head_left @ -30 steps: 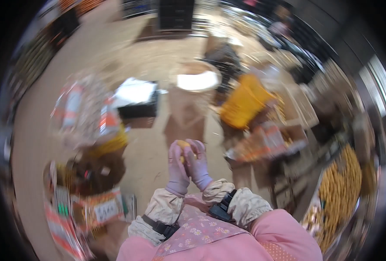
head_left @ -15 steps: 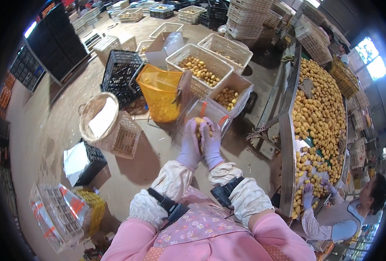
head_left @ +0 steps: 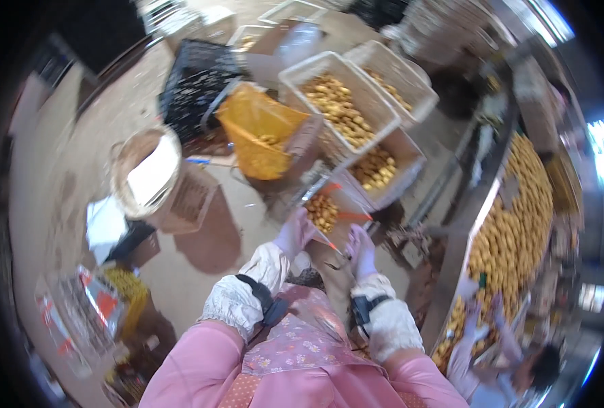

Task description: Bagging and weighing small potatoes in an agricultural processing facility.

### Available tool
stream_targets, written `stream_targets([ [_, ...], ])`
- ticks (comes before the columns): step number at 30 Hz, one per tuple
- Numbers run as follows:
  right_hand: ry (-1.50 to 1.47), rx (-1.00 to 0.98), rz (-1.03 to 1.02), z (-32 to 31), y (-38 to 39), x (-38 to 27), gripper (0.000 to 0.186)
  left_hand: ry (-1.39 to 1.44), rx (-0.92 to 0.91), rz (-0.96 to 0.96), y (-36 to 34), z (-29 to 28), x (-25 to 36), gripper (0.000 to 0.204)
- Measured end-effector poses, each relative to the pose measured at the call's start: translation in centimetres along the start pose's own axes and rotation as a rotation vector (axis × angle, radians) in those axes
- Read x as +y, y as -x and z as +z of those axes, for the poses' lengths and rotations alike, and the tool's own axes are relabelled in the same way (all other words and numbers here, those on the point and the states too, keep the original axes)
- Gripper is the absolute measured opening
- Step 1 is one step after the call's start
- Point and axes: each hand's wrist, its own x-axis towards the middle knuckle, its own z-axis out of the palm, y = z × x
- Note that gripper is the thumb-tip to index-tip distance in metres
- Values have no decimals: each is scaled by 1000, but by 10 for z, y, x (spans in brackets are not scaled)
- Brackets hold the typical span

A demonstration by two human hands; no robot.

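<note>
1. Apparently handling small, round, golden-brown produce [head_left: 322, 212] inside a clear plastic, orange-striped container [head_left: 346, 204], just ahead.
2. With lilac-gloved left hand [head_left: 295, 233] at its near-left edge, lilac-gloved right hand [head_left: 361, 250] near its right; cannot tell whether gripping.
3. Probably calls for steadying both edges.

Clock directions run from the middle of the view. A beige floor [head_left: 64, 156] spreads across the left half. On it stand a black slatted crate [head_left: 196, 85] at eleven o'clock, a pale crate [head_left: 187, 204] between nine and ten, and a black crate [head_left: 137, 241] near nine. At three, a raised, metal-rimmed surface [head_left: 478, 221] carries a thick layer of yellow, potato-like produce [head_left: 512, 231]. What supports the clear-plastic-lined container [head_left: 351, 202] at the centre is hidden.
</note>
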Motion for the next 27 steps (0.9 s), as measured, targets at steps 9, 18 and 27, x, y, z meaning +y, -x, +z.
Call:
stream_targets([
  [9,358,-516,-59,101,4,59,18,8,654,165,234,-156,29,21],
  [18,1213,-1121,-675,373,-9,151,30,592,894,555,462,-302,-100,23],
  [27,2178,-705,-842,581,-64,179,50,351,1497,50,571,-345,-271,17],
])
